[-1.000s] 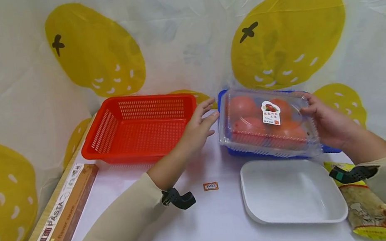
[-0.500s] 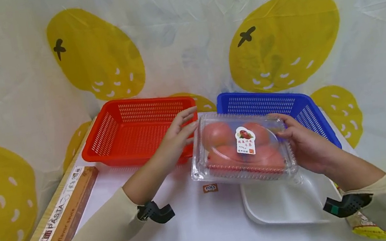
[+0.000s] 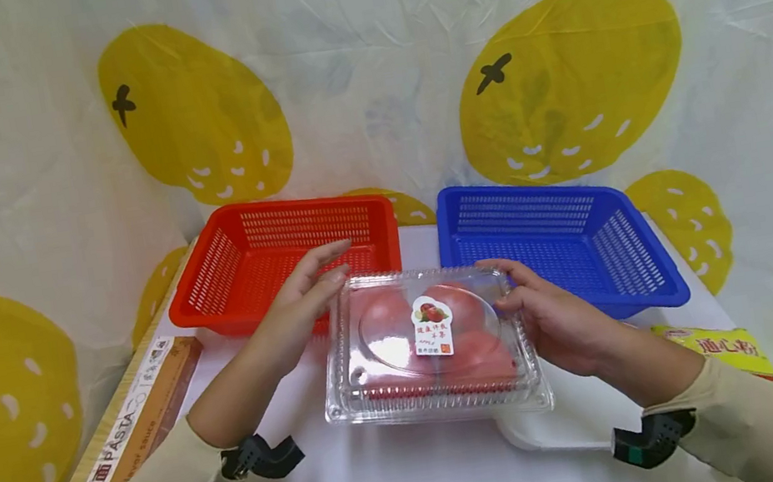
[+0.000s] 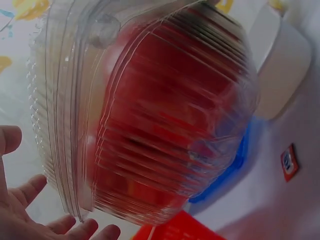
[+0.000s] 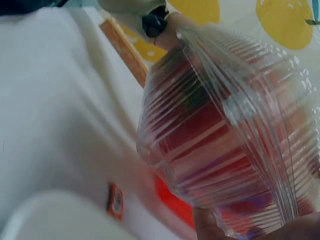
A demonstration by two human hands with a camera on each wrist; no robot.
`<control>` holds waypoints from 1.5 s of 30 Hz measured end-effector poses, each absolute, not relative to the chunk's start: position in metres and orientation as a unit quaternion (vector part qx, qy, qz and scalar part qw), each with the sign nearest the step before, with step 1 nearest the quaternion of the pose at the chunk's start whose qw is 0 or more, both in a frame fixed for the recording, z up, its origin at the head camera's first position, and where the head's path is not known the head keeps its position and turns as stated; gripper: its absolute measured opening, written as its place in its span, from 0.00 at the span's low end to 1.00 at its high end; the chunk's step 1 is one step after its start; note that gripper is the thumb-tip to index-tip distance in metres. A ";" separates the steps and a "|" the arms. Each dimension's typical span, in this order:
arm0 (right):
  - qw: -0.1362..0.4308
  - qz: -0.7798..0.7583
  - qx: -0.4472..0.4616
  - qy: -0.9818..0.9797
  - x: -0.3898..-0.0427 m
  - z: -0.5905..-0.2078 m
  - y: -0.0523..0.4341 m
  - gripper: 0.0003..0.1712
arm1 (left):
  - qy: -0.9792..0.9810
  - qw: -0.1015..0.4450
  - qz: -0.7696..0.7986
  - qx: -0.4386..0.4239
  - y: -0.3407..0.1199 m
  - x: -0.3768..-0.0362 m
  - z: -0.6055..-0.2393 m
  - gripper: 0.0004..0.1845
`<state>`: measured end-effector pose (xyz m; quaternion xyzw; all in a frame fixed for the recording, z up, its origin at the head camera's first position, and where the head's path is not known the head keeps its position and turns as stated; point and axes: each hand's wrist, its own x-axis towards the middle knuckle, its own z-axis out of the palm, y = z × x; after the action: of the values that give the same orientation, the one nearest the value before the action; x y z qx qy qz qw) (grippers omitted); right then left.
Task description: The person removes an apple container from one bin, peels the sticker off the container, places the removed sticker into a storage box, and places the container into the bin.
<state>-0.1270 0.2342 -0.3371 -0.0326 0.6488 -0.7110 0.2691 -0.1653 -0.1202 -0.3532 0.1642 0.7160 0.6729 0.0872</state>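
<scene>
A clear plastic clamshell box of red tomatoes [image 3: 429, 344] with a small sticker on its lid is held above the white table, in front of the two baskets. My right hand [image 3: 558, 315] grips its right edge, thumb on the lid. My left hand [image 3: 291, 311] is at the box's left rear corner with straight, spread fingers [image 4: 30, 220]; I cannot tell whether they touch it. The box [image 4: 165, 110] fills the left wrist view, and the same box [image 5: 225, 140] fills the right wrist view.
A red basket [image 3: 247, 271] and a blue basket [image 3: 553, 240] stand at the back. A white tray [image 3: 573, 414] lies partly under the box. A long pasta box [image 3: 122, 439] lies at the left edge, a yellow packet [image 3: 722, 348] at the right, and a small orange sachet [image 4: 289, 162] on the table.
The tomato box has moved from over the blue basket leftwards and towards me, carried by the right hand. The left hand drew back alongside it, fingers still straight.
</scene>
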 end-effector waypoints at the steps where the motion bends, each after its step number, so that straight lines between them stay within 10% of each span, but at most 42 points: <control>1: 0.272 -0.711 -0.029 0.648 -0.127 -0.338 0.229 0.33 | 0.719 0.090 0.670 0.161 -0.124 -0.163 -0.355 0.28; 45: 0.286 -0.741 0.006 0.608 -0.102 -0.430 0.077 0.39 | 0.768 0.057 0.626 0.119 -0.249 -0.088 -0.432 0.24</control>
<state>-0.1016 0.0770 -0.4301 0.0057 0.6075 -0.7412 0.2856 -0.0881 -0.2495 -0.4321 0.1186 0.7683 0.6265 0.0566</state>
